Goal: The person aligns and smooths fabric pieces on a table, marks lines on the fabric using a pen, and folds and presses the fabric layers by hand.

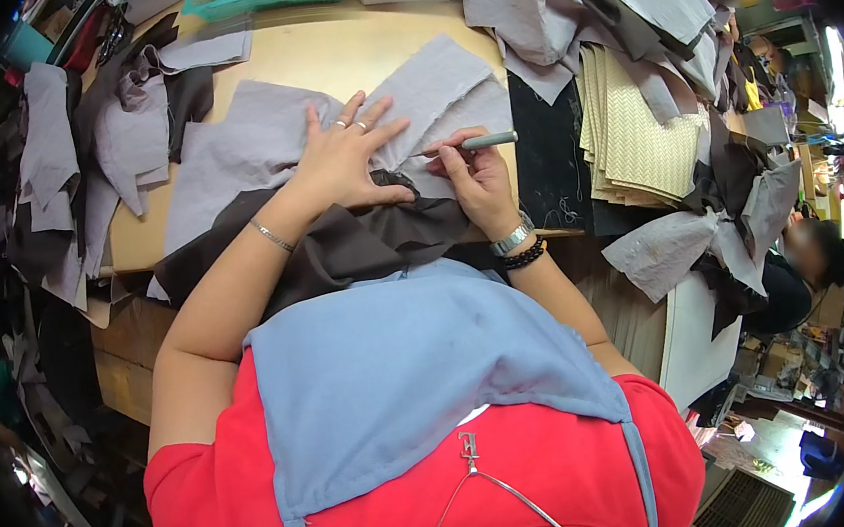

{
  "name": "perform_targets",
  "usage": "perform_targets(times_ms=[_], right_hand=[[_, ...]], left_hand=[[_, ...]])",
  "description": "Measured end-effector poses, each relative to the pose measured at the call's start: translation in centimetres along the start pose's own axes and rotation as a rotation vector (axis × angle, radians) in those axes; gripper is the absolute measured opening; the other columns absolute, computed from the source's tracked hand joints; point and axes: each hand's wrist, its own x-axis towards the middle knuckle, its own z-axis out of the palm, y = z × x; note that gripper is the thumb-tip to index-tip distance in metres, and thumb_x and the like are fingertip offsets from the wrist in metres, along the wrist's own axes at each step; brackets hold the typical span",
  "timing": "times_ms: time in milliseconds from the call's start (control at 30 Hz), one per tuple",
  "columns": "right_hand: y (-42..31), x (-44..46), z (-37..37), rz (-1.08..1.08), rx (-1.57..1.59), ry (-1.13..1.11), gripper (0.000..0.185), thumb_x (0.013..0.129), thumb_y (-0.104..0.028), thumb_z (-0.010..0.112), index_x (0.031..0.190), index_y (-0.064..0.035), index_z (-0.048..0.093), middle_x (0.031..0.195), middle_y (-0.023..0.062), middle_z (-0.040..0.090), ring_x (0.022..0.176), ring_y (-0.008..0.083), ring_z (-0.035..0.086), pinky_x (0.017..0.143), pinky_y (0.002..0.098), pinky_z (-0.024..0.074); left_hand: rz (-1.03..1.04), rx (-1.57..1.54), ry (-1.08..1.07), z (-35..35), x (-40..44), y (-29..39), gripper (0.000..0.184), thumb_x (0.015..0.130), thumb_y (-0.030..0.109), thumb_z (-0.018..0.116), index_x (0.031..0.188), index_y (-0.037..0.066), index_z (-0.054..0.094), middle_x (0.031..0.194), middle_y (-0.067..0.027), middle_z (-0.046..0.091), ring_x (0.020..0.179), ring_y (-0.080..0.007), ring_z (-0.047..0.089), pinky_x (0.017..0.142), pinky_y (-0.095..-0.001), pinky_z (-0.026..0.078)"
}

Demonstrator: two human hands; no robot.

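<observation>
Grey cloth (260, 127) under spread left hand (348, 165), right hand (476, 180) gripping pen-like tool (488, 141), tip hard to make out

From here I can see both arms reaching forward, converging in front of the chest. The left arm (232, 270) bends at the elbow, its hand (345, 160) lying palm down, fingers fanned forward and thumb stretched out toward the other side. Just beside it, the right hand (480, 183) is closed in a pinch, fingers curled, the right forearm (557, 292) angled inward.
</observation>
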Motion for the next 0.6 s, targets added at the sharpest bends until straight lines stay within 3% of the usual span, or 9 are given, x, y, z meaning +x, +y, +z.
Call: perform_targets(times_ms=[600], right_hand=[[-0.15,-0.04,0.19,0.008,-0.067,-0.011,0.013,0.099,-0.006,0.058,0.11,-0.0027,0.051,0.103,0.0092,0.068,0.087,0.0115,0.066,0.078,0.0253,0.0547]], left_hand=[[0.0,-0.036,0.031,0.07,-0.17,0.06,0.095,0.064,0.076,0.069,0.142,0.024,0.052,0.156,-0.0084,0.038,0.147,-0.034,0.027,0.106,-0.0783,0.014]])
